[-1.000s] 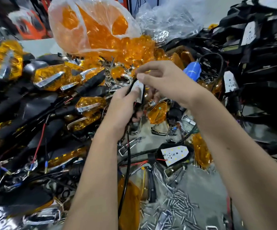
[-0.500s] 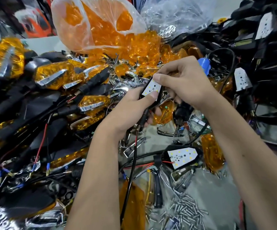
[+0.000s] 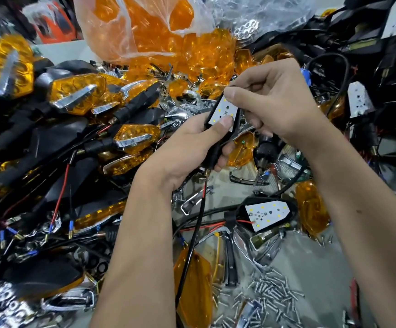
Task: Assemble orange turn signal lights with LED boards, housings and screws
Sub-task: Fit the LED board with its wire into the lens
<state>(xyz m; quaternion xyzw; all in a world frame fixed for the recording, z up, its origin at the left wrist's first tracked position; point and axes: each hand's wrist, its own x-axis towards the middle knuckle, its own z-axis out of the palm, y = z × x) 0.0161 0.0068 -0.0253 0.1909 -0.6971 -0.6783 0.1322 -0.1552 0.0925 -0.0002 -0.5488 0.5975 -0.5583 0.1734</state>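
Observation:
My left hand [image 3: 187, 147] grips a black housing [image 3: 216, 138] by its stem, and its thumb presses on the white LED board [image 3: 224, 110] seated in the housing. My right hand [image 3: 277, 102] holds the housing's upper end, with the forefinger on the board's top edge. A black cable [image 3: 197, 223] with a red wire hangs down from the stem. A second housing with a white LED board [image 3: 266, 214] lies on the bench below my right forearm. Loose screws [image 3: 270, 294] lie heaped at the lower right.
Finished orange signal lights [image 3: 78, 93] and black housings pile up at the left. A plastic bag of orange lenses [image 3: 149, 31] stands at the back. More black housings with boards [image 3: 360, 100] are stacked at the right. An orange lens [image 3: 194, 285] lies near the front.
The housing has turned so the LED board faces me. My left thumb has come onto the board and my right forefinger now sits at its top edge.

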